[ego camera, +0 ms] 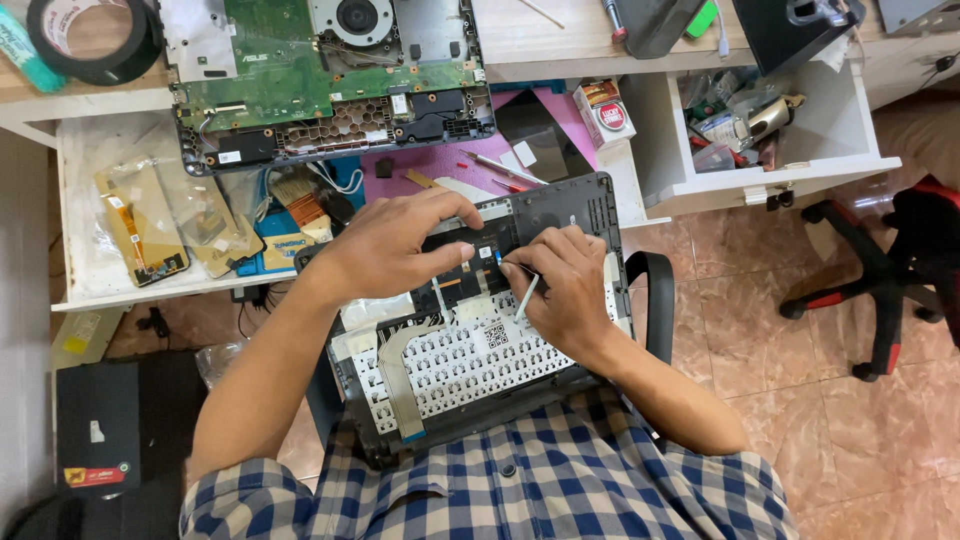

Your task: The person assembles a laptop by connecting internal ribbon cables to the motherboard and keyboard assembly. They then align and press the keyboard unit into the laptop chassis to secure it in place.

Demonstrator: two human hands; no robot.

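Big desk (pixel 560 45) up top with a green laptop motherboard (pixel 300 70) on it; the upturned laptop palmrest (pixel 470 340) sits on the lap, propped against the desk edge, keyboard back and flat ribbon cable (pixel 395 365) showing. I'd go gentle here, prying shallow so the cable doesn't tear. Left hand (pixel 395 240) is arched, fingers spread, pressing the black panel steady. Right hand (pixel 560 285) is curled shut around a thin white tool (pixel 527 297), tip down near the 2 hands' meeting point.
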